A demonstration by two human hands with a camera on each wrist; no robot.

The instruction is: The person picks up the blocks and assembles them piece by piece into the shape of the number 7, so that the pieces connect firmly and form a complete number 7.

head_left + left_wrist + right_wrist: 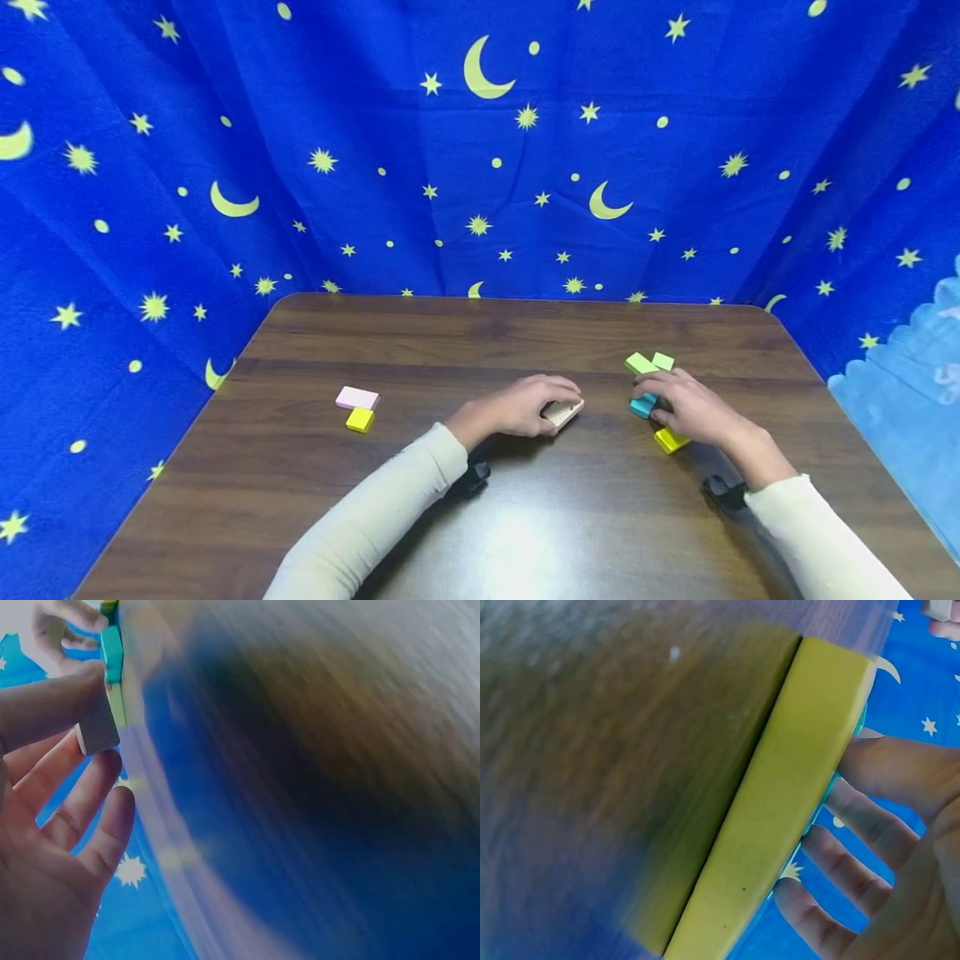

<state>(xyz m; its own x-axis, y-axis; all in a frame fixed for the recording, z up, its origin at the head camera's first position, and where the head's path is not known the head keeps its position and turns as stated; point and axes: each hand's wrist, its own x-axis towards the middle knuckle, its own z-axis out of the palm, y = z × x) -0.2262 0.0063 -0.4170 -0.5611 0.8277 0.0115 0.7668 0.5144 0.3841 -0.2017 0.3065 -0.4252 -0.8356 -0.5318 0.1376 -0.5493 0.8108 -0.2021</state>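
My left hand (528, 407) pinches a pale wooden block (562, 413) between thumb and fingers, near the middle of the table. In the left wrist view, the thumb lies over one side of this block (99, 731), and the other fingers are spread. To the right, my right hand (693, 406) has its thumb and fingers around a teal block (642, 406) on the table. A yellow block (670, 440) lies just under that hand, on the near side. In the right wrist view, this yellow block (772, 795) hides most of the teal one.
Two light green blocks (641, 363) lie just beyond my right hand. On the left side of the table (247, 467) are a pink block (357, 398) and a small yellow block (360, 419), close together. A blue star-patterned cloth (420, 150) hangs behind the table.
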